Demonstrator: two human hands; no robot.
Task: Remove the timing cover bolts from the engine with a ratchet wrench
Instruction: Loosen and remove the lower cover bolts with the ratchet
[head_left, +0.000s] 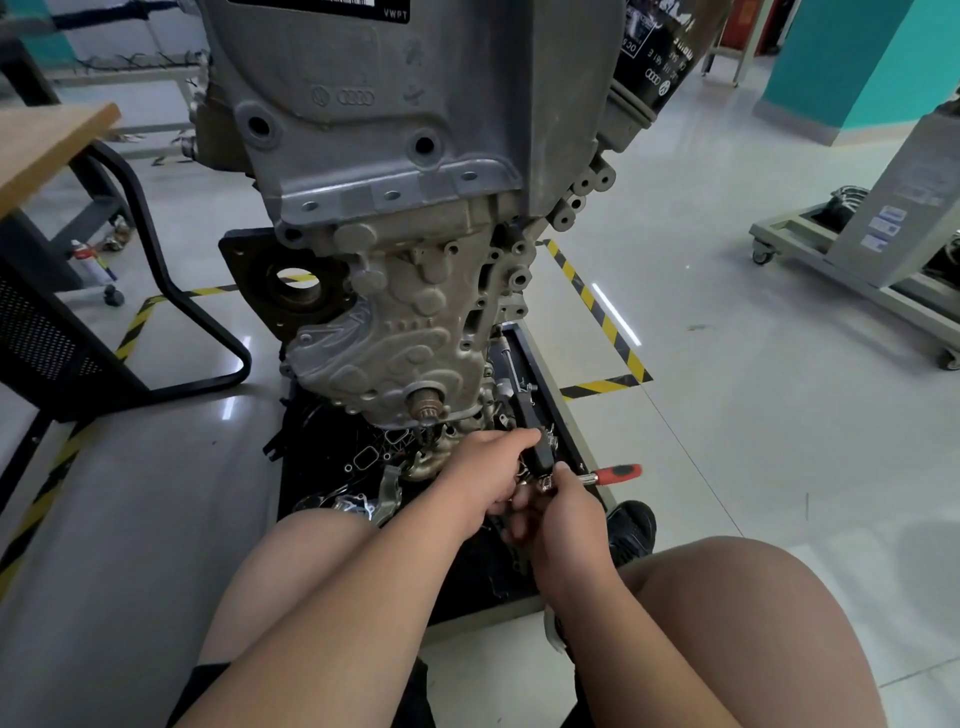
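Low at the foot of the engine (415, 104), over the black tray (537, 364) of loose parts, the 2 hands meet, well below the timing cover (384, 332). The ratchet wrench (613, 474) is off the engine: its red handle juts out to the right of the right hand (569, 501), whose fingers are curled round the metal end. The left hand (485, 470), touching the right, has its fingers closed on a black piece (532, 444) that rises from between them; what it is cannot be told.

Several bolt holes on the covers look dark and empty, 2 large ones high up among them, so part of the work seems done. No bolt is being turned now; this looks like fitting or changing something on the wrench. How many bolts remain cannot be counted.
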